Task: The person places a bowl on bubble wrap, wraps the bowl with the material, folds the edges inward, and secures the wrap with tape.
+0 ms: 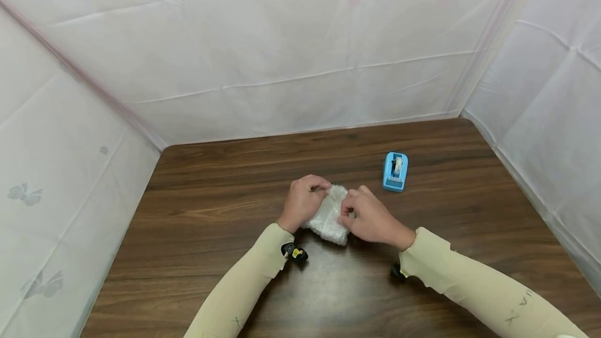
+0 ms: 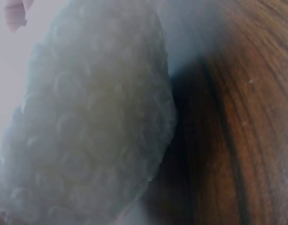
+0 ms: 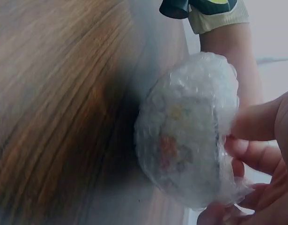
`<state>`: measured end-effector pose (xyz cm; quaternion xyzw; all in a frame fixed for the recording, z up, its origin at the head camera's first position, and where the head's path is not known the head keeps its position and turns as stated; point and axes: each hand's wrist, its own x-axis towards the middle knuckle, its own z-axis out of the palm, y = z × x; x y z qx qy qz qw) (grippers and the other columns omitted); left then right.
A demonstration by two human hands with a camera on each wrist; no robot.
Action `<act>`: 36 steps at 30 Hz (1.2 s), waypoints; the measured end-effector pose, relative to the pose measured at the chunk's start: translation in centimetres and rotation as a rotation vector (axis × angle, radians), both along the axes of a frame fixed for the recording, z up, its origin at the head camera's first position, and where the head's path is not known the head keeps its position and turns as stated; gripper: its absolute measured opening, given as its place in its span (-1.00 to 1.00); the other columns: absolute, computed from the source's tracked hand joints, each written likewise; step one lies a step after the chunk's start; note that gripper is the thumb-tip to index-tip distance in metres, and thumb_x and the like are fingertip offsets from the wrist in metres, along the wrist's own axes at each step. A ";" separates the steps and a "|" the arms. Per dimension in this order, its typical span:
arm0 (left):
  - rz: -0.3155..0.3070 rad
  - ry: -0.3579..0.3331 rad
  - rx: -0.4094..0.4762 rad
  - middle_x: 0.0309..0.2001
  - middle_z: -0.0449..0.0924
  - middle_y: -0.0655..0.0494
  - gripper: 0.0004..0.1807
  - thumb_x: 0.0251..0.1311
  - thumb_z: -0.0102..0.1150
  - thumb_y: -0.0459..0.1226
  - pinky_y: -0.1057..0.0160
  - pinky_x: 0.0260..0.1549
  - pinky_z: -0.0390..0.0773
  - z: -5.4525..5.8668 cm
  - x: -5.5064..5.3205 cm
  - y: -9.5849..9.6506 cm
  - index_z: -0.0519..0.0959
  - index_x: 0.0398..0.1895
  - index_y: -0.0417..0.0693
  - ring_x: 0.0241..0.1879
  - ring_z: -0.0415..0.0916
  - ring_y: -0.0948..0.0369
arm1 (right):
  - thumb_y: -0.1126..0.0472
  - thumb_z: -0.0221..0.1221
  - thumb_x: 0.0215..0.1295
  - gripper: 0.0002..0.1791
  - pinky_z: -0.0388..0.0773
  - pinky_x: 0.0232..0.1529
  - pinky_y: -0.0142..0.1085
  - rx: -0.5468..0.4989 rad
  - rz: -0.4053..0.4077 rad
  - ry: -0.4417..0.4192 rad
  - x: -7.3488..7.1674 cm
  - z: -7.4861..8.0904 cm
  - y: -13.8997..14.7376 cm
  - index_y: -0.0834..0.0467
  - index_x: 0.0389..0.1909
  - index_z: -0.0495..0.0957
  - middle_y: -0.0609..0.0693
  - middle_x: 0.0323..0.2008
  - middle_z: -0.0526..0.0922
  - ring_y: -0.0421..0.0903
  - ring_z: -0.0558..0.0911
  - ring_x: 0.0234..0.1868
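Note:
A small bundle of bubble wrap (image 1: 328, 221) lies between my two hands over the table, its bubbles filling much of the left wrist view. Through the clear layers of the bubble wrap (image 3: 181, 126) a boxy thing shows, with blurred red and yellow patches; its kind is hidden. My left hand (image 1: 304, 201) holds the bundle's left side, fingers bent over its far edge. On the right side, my right hand (image 1: 371, 217) pinches the wrap with curled fingers. Up close in the right wrist view, the fingers (image 3: 258, 154) grip a loose, crumpled edge of the plastic.
A light blue tape dispenser (image 1: 395, 172) with a roll in it stands on the dark wood table (image 1: 211, 192), beyond my right hand. White sheeting (image 1: 281, 67) hangs behind the table and along both sides.

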<state>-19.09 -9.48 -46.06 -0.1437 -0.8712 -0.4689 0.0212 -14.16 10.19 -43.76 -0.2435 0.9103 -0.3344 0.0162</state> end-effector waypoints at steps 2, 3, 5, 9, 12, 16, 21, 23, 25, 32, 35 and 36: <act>0.005 -0.005 0.006 -0.11 0.82 0.08 -0.84 0.30 0.30 -0.42 0.10 0.01 0.71 -0.1 0.0 0.0 0.83 -0.23 -0.05 -0.04 0.76 0.11 | 0.30 0.38 0.28 -0.66 0.24 -0.24 -0.31 0.012 -0.009 0.023 0.0 0.0 -0.2 0.00 -0.65 0.54 -0.15 -0.53 0.45 -0.18 0.29 -0.39; 0.007 -0.005 0.008 -0.12 0.82 0.08 -0.83 0.30 0.29 -0.42 0.11 0.00 0.71 -0.1 0.0 -0.1 0.83 -0.23 -0.05 -0.04 0.76 0.11 | 0.31 0.36 0.29 -0.65 0.23 -0.25 -0.31 0.019 -0.015 0.032 0.0 0.0 -0.2 0.01 -0.66 0.52 -0.15 -0.54 0.43 -0.18 0.28 -0.41; 0.014 -0.003 0.011 -0.12 0.82 0.09 -0.82 0.29 0.28 -0.43 0.12 -0.01 0.71 -0.1 -0.1 -0.1 0.83 -0.24 -0.05 -0.05 0.76 0.12 | 0.32 0.34 0.29 -0.64 0.23 -0.27 -0.32 0.042 -0.023 0.053 0.1 0.1 -0.3 0.02 -0.66 0.50 -0.14 -0.56 0.41 -0.19 0.28 -0.43; 0.022 0.019 0.012 -0.13 0.82 0.07 -0.80 0.28 0.25 -0.44 0.10 0.00 0.71 -0.2 -0.1 -0.2 0.83 -0.27 -0.06 -0.05 0.76 0.10 | 0.28 0.34 0.29 -0.68 0.26 -0.32 -0.31 0.074 -0.022 0.074 0.1 0.2 -0.5 0.01 -0.64 0.52 -0.13 -0.54 0.44 -0.18 0.31 -0.43; 0.018 0.023 0.018 -0.13 0.82 0.07 -0.78 0.30 0.20 -0.41 0.08 0.04 0.70 -0.2 0.0 -0.4 0.83 -0.26 -0.05 -0.04 0.76 0.11 | 0.25 0.37 0.28 -0.74 0.31 -0.31 -0.32 0.061 -0.024 0.074 0.1 0.0 -0.5 -0.01 -0.57 0.57 -0.15 -0.49 0.49 -0.20 0.35 -0.39; 0.005 0.012 0.022 -0.11 0.81 0.14 -0.81 0.38 0.22 -0.24 0.09 0.05 0.68 -0.3 0.1 -0.6 0.83 -0.28 0.03 -0.04 0.74 0.17 | 0.27 0.39 0.28 -0.85 0.40 -0.25 -0.32 -0.011 -0.024 0.054 0.2 -0.3 -0.1 0.02 -0.40 0.61 -0.14 -0.38 0.55 -0.21 0.41 -0.32; -0.022 0.040 -0.016 -0.10 0.80 0.09 -0.89 0.33 0.39 -0.18 0.07 0.07 0.68 -0.2 0.0 -0.6 0.80 -0.25 -0.02 -0.05 0.73 0.14 | 0.32 0.35 0.31 -0.86 0.43 -0.30 -0.33 -0.116 -0.033 0.022 0.4 -0.3 0.6 0.09 -0.19 0.61 -0.09 -0.26 0.55 -0.19 0.42 -0.32; -0.033 0.040 -0.025 -0.10 0.80 0.06 -0.91 0.30 0.42 -0.24 0.05 0.09 0.67 -0.2 0.0 -0.6 0.79 -0.21 -0.05 -0.03 0.73 0.12 | 0.32 0.33 0.33 -0.86 0.43 -0.31 -0.34 -0.135 -0.044 0.011 0.4 -0.1 0.8 0.10 -0.15 0.61 -0.07 -0.25 0.55 -0.16 0.44 -0.32; -0.038 0.025 -0.033 -0.09 0.80 0.05 -0.92 0.29 0.42 -0.27 0.04 0.09 0.66 -0.1 0.0 -0.7 0.77 -0.20 -0.04 -0.02 0.72 0.11 | 0.31 0.31 0.36 -0.87 0.44 -0.30 -0.33 -0.141 -0.057 0.001 0.4 0.0 1.0 0.12 -0.13 0.62 -0.06 -0.24 0.56 -0.14 0.46 -0.30; -0.037 -0.046 -0.052 -0.04 0.75 0.07 -0.87 0.27 0.44 -0.22 0.02 0.11 0.62 0.2 -0.1 -0.8 0.75 -0.15 0.03 0.01 0.67 0.10 | 0.25 0.29 0.40 -0.82 0.54 -0.17 -0.26 -0.132 -0.095 -0.019 0.0 0.1 1.5 0.15 -0.03 0.62 0.00 -0.12 0.62 -0.13 0.54 -0.17; -0.044 -0.046 -0.055 -0.02 0.74 0.07 -0.85 0.26 0.45 -0.21 0.03 0.10 0.62 0.3 -0.2 -0.8 0.75 -0.13 0.03 0.01 0.65 0.11 | 0.24 0.28 0.41 -0.81 0.56 -0.13 -0.22 -0.130 -0.107 -0.024 -0.2 0.2 1.8 0.15 -0.01 0.62 0.01 -0.11 0.62 -0.11 0.55 -0.14; -0.049 -0.041 -0.055 -0.02 0.73 0.07 -0.84 0.26 0.46 -0.21 0.04 0.10 0.61 0.3 -0.2 -0.8 0.75 -0.12 0.03 0.01 0.65 0.11 | 0.24 0.29 0.41 -0.80 0.56 -0.13 -0.21 -0.129 -0.112 -0.023 -0.2 0.2 1.8 0.16 -0.01 0.62 0.01 -0.11 0.62 -0.11 0.55 -0.14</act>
